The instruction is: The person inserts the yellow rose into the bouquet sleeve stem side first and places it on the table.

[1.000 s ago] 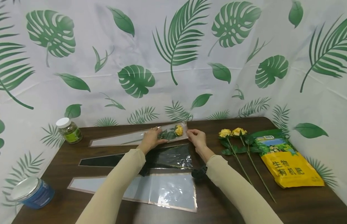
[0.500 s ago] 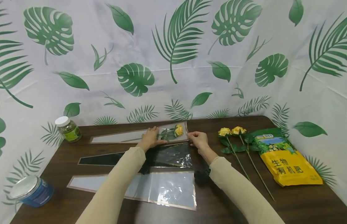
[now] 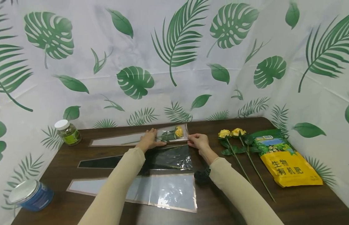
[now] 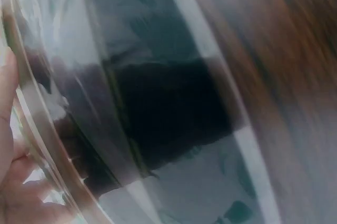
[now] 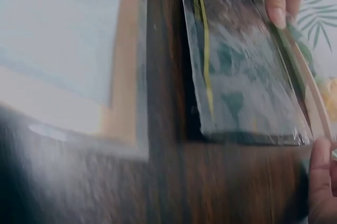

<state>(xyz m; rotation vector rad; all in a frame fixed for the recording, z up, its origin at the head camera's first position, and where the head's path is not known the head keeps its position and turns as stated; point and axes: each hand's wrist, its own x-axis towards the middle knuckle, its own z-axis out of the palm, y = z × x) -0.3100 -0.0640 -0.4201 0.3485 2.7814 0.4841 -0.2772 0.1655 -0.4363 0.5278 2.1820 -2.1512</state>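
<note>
A single yellow rose (image 3: pixel 178 132) lies inside a clear, pale-bordered flower sleeve (image 3: pixel 115 140) at the back of the table. My left hand (image 3: pixel 147 140) rests on this sleeve over the rose's stem, thumb spread along the near edge. At the sleeve's wide right end, my right hand (image 3: pixel 199 142) pinches the edge between thumb and fingers. In the right wrist view, the left thumb (image 5: pixel 276 8) presses the sleeve's border. Just in front lies a black flower sleeve (image 3: pixel 174 157), and nearer still a white one (image 3: pixel 171 190) with a pinkish border.
Two yellow roses (image 3: pixel 224 133) with long stems lie on the right, beside a yellow bag (image 3: pixel 290 168) with Chinese lettering. A white-lidded jar (image 3: pixel 68 132) and a blue can (image 3: pixel 32 195) stand at the left. A leaf-printed cloth (image 3: pixel 174 62) hangs behind the table.
My right fingers have shifted slightly toward me along the sleeve's end. The left hand stays on the sleeve, and the rose keeps its place inside. The head view shifts a little.
</note>
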